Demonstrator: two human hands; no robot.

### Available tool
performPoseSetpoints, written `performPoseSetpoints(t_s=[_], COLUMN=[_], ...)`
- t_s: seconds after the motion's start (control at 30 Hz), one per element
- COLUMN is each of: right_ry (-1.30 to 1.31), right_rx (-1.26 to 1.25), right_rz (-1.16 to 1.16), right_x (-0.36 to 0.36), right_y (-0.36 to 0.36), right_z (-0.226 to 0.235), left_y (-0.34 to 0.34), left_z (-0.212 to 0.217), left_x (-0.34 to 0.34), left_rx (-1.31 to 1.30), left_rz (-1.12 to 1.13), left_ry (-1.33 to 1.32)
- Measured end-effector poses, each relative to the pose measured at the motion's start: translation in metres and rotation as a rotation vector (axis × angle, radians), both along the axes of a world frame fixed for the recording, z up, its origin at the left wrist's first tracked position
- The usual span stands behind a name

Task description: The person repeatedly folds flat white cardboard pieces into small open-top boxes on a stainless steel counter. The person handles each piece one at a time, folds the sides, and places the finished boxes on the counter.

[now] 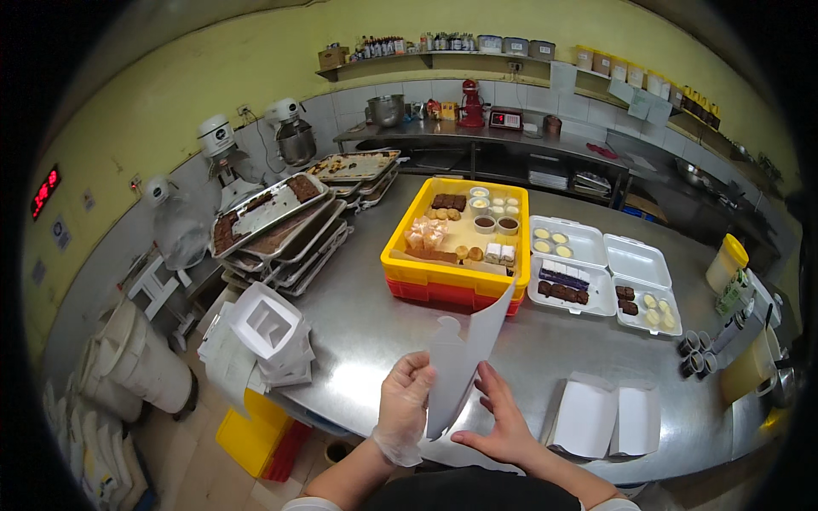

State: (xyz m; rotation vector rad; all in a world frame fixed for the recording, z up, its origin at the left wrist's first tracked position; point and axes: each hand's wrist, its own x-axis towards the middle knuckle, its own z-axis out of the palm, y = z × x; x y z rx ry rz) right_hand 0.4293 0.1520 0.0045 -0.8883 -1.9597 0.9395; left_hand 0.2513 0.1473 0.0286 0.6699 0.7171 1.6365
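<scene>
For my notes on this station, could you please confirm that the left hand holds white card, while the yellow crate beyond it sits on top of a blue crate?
Not quite: the head view shows the yellow crate sitting on top of a red crate, not a blue one. The left hand does hold white card.

Gleaming steel counter [354, 289], and it's busy: stacked baking trays [271, 203] left, red crate [426, 294] under yellow crate [460, 274] centrally, open foam boxes [639, 258] alongside, white cardboard trays [585, 417] near the front edge!
</scene>
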Motion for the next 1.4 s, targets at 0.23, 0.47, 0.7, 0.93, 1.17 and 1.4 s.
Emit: performPoseSetpoints(t_s=[0.23, 0.47, 0.7, 0.93, 1.17, 1.4], right_ry=[0.251, 0.452, 0.374, 0.354, 0.363, 0.327], right_rx=[-0.189, -0.409, -0.455, -0.5, -0.515, -0.506], right_rz=[-0.055, 0.042, 0.141, 0.11, 0.051, 0.113], right_x=[-0.071, -0.093, -0.084, -0.082, -0.081, -0.077], right_y=[0.006, 0.014, 0.031, 0.045, 0.05, 0.046], right_z=[0.004, 0.002, 0.025, 0.023, 0.016, 0.016], left_y=[0.009, 0.027, 0.049, 0.066, 0.08, 0.083], left_z=[-0.01, -0.016, -0.001, 0.0, -0.009, -0.016], left_x=[-0.039, -0.072, -0.079, -0.082, -0.077, -0.085], left_rx=[0.036, 0.098, 0.245, 0.316, 0.228, 0.272], left_rz=[-0.161, -0.241, -0.364, -0.464, -0.531, -0.547], left_ry=[0.241, 0.329, 0.417, 0.416, 0.345, 0.271])
